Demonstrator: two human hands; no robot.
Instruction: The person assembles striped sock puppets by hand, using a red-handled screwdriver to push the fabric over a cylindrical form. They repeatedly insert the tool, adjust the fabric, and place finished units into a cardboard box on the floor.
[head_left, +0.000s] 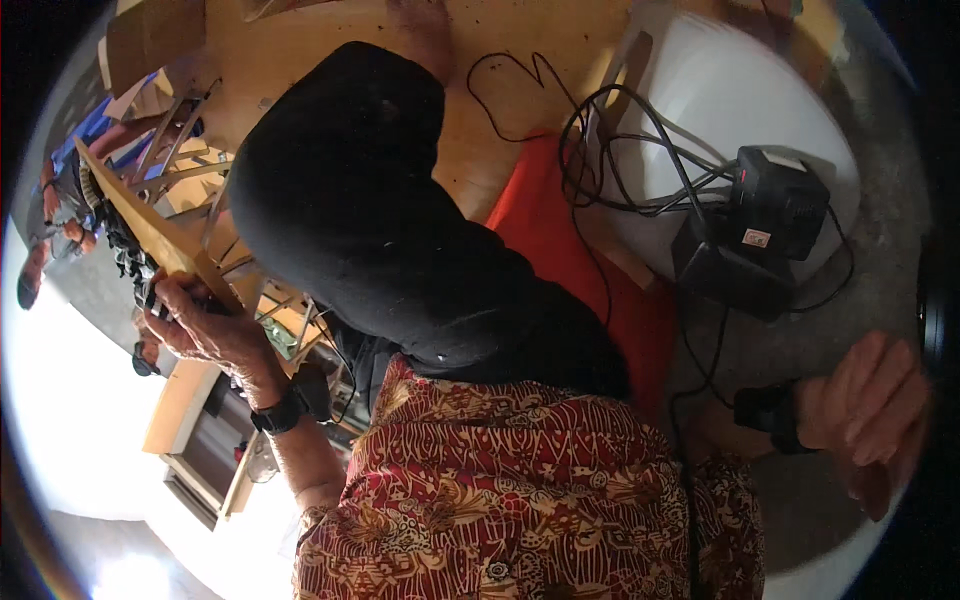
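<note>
My left hand [215, 335] is at the near end of a wooden tabletop [165, 225], its fingers curled around something dark that I cannot make out. Beyond the fingers, small dark pieces [125, 245] are heaped along the tabletop. Out at the far right, my right hand [870, 405] is raised beside my body, blurred, with its fingers partly bent. Whether it holds anything cannot be told. Both wrists carry black bands.
On a white plastic seat [690, 85] at the right sit black box-shaped devices [780, 205] with looped black cables [640, 130]. A red surface [600, 270] lies beside my black-trousered leg [350, 210]. Other people [75, 225] and metal-legged furniture [185, 185] are at the left.
</note>
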